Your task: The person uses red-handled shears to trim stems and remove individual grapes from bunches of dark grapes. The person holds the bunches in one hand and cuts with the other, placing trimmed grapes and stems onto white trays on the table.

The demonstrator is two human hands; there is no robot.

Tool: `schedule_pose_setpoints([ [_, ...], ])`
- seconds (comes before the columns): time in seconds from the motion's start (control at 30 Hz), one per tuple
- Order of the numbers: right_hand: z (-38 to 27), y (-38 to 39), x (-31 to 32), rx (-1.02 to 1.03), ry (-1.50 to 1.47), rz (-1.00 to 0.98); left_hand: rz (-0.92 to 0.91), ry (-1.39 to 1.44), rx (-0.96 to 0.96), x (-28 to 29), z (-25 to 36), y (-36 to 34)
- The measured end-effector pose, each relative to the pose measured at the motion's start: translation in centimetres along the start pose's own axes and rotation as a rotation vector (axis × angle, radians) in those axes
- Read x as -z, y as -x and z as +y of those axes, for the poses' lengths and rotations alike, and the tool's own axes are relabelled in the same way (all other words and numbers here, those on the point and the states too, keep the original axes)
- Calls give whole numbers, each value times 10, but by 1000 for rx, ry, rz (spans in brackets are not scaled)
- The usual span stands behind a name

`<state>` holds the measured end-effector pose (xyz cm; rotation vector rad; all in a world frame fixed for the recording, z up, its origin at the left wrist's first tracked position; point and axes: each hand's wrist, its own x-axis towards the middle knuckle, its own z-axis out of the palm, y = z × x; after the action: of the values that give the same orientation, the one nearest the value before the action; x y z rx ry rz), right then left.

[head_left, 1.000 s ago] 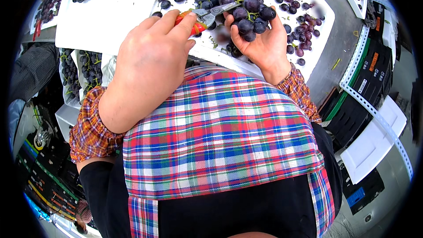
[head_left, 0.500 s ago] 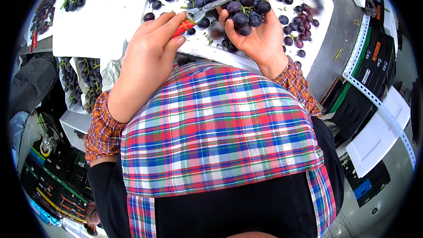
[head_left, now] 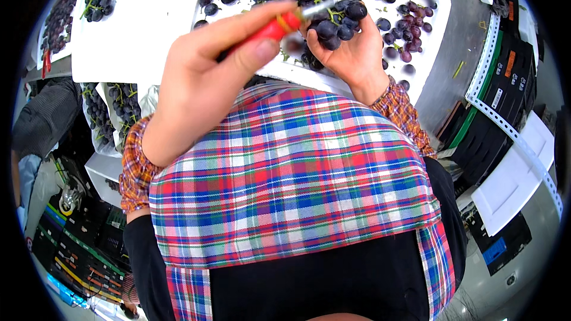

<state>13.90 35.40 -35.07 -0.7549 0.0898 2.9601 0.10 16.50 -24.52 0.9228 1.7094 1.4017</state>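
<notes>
My left hand (head_left: pixel 202 71) is closed around the red handles of a pair of snips (head_left: pixel 281 25). Their blades are smeared by motion and reach over the dark grapes to the right. Beneath a bunch of dark purple grapes (head_left: pixel 328 28), my right hand (head_left: pixel 357 62) is turned palm up, its fingers curled around the bunch and partly hidden behind the berries. Green stems show among the berries. The bunch is held over a white foam tray (head_left: pixel 437 0), where loose dark grapes and smaller reddish ones (head_left: pixel 410 31) lie.
A flat white surface (head_left: pixel 137 35) on the left carries a small grape bunch (head_left: pixel 98 6). Lower left, wrapped grapes (head_left: pixel 125 104) sit in a white box. Stacked black crates (head_left: pixel 502 92) and a perforated metal strip (head_left: pixel 483 62) stand right, beside the grey metal table (head_left: pixel 461 30).
My left hand has moved right and slightly up with the snips, whose blades now pass across the top of the bunch. My right hand has stayed nearly still, holding the grapes.
</notes>
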Motion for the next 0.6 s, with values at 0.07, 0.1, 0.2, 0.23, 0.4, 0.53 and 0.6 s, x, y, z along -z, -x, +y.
schedule_pose_setpoints([
  [0.07, -5, -1, 8, -102, -130, -71, 88, -98, -7, 2, -1, -9],
  [0.1, -3, 0, 8, -99, -158, -94, 109, -130, 1, 5, -4, -8],
  [0.2, -5, -1, 13, -83, -95, -142, 138, -206, 45, 18, -18, 2],
  [0.23, -7, -1, 15, -73, -73, -147, 135, -223, 70, 22, -19, 6],
  [0.4, -10, 1, 8, -11, 160, -38, 147, -252, 217, 39, -30, 28],
  [0.53, -14, 4, -4, 49, 379, 49, 110, -223, 256, 38, -31, 38],
  [0.6, -16, 5, -5, 35, 354, 24, 61, -217, 229, 36, -28, 39],
])
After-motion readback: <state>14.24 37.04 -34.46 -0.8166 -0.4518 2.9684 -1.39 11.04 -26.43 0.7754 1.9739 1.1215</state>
